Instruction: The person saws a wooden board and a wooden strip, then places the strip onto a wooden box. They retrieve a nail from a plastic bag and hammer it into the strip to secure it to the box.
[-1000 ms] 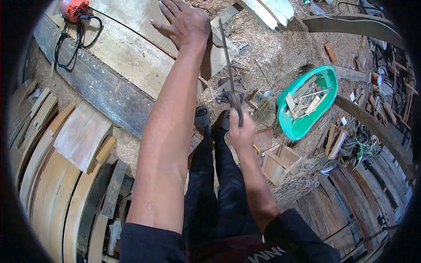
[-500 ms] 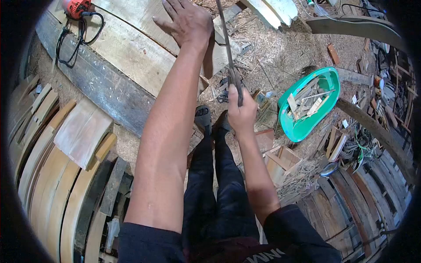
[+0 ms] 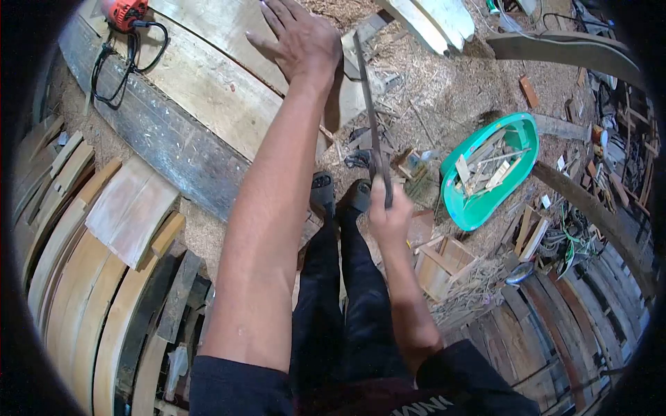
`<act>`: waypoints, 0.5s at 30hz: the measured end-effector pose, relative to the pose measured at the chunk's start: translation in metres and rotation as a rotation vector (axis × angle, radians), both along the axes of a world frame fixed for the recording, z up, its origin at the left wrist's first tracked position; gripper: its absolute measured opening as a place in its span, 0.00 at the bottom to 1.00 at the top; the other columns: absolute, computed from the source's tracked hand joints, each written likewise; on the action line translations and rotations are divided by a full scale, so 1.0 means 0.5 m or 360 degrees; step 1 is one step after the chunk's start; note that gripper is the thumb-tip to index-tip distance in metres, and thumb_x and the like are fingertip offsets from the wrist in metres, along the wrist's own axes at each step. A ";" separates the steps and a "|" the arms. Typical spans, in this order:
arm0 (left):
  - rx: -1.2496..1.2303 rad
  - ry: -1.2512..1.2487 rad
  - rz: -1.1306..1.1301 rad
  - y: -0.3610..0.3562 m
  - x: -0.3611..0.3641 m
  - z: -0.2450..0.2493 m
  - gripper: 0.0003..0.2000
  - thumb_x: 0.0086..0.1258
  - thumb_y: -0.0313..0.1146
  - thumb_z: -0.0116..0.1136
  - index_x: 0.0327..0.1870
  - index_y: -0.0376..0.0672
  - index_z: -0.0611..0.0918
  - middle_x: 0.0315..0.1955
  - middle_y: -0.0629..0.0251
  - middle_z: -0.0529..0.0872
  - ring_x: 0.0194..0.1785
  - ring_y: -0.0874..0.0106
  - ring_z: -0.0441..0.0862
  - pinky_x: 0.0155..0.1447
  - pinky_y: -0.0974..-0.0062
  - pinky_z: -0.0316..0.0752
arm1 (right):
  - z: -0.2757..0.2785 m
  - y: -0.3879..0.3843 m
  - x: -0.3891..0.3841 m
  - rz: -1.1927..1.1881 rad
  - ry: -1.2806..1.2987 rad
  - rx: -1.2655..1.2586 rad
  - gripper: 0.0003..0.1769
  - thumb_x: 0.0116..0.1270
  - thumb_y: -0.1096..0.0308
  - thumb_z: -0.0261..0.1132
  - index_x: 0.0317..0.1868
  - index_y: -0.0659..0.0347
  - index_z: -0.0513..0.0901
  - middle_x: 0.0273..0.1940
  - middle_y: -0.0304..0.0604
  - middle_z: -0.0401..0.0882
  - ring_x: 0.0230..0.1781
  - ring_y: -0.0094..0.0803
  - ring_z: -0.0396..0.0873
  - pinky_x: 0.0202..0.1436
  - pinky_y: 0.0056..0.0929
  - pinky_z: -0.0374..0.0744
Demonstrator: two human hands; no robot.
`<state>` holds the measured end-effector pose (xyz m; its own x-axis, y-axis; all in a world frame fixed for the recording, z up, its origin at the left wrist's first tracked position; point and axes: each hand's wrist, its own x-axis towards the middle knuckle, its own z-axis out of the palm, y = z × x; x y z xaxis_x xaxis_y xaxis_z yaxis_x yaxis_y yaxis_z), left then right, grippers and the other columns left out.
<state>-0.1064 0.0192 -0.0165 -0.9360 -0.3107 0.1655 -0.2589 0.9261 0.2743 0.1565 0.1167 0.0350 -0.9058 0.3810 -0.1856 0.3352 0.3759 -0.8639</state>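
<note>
Left hand [image 3: 310, 47]: open, fingers spread, palm down on wooden planks [image 3: 208, 73]. Right hand [image 3: 390, 220]: closed around a probable saw [image 3: 371, 111], drawn rearward; blade extends forward beside left hand. Blade-to-wood contact: cannot tell.

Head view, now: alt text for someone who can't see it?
Seen from above, a person's left hand is spread on pale boards while their right hand grips a long, thin tool, possibly a saw. A red power tool sits at upper left; a green tub of wood scraps stands at right on a shavings-strewn floor.
</note>
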 end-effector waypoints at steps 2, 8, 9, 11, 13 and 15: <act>0.0030 -0.0009 -0.0004 0.002 0.000 -0.005 0.32 0.73 0.39 0.40 0.77 0.34 0.57 0.77 0.50 0.58 0.80 0.58 0.53 0.78 0.38 0.37 | -0.005 0.018 -0.051 0.0089 -0.0257 0.0053 0.16 0.73 0.60 0.64 0.32 0.65 0.79 0.20 0.53 0.75 0.22 0.43 0.80 0.28 0.39 0.74; -0.0002 0.0000 -0.0011 0.002 0.003 -0.001 0.32 0.73 0.39 0.40 0.77 0.34 0.57 0.77 0.50 0.58 0.80 0.58 0.53 0.78 0.38 0.37 | 0.025 0.000 -0.015 0.0016 -0.0137 -0.0014 0.16 0.74 0.60 0.63 0.33 0.66 0.79 0.22 0.51 0.77 0.20 0.39 0.77 0.28 0.37 0.74; 0.0007 -0.0002 -0.0010 0.000 0.003 0.003 0.32 0.73 0.39 0.40 0.77 0.34 0.57 0.77 0.50 0.58 0.80 0.58 0.53 0.78 0.38 0.38 | 0.024 0.001 -0.025 0.0010 -0.0154 -0.0014 0.16 0.74 0.60 0.63 0.34 0.66 0.79 0.22 0.51 0.77 0.20 0.39 0.78 0.28 0.37 0.74; 0.0022 -0.0002 -0.0002 0.002 -0.001 0.001 0.32 0.73 0.39 0.40 0.76 0.34 0.58 0.77 0.49 0.59 0.80 0.58 0.53 0.77 0.38 0.39 | 0.019 0.006 -0.059 0.0080 -0.0242 0.0028 0.15 0.73 0.60 0.63 0.35 0.66 0.80 0.22 0.50 0.77 0.21 0.35 0.79 0.28 0.36 0.74; 0.0061 0.0046 -0.0042 -0.007 0.005 -0.009 0.32 0.73 0.39 0.40 0.76 0.33 0.57 0.77 0.49 0.57 0.81 0.57 0.51 0.77 0.36 0.38 | 0.011 -0.004 -0.063 0.0053 -0.0180 -0.0045 0.15 0.73 0.61 0.63 0.35 0.66 0.80 0.22 0.50 0.77 0.21 0.34 0.79 0.27 0.35 0.74; 0.0140 0.0188 -0.0146 -0.017 -0.003 -0.020 0.33 0.74 0.41 0.40 0.76 0.33 0.56 0.78 0.47 0.54 0.82 0.57 0.46 0.76 0.32 0.35 | -0.003 0.001 -0.039 0.0041 -0.0098 0.0065 0.14 0.73 0.62 0.63 0.35 0.66 0.80 0.22 0.50 0.78 0.21 0.35 0.79 0.27 0.35 0.74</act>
<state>-0.1080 0.0109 -0.0267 -0.9366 -0.2433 0.2523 -0.1358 0.9155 0.3788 0.1371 0.1170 0.0337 -0.9027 0.3659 -0.2263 0.3771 0.4197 -0.8256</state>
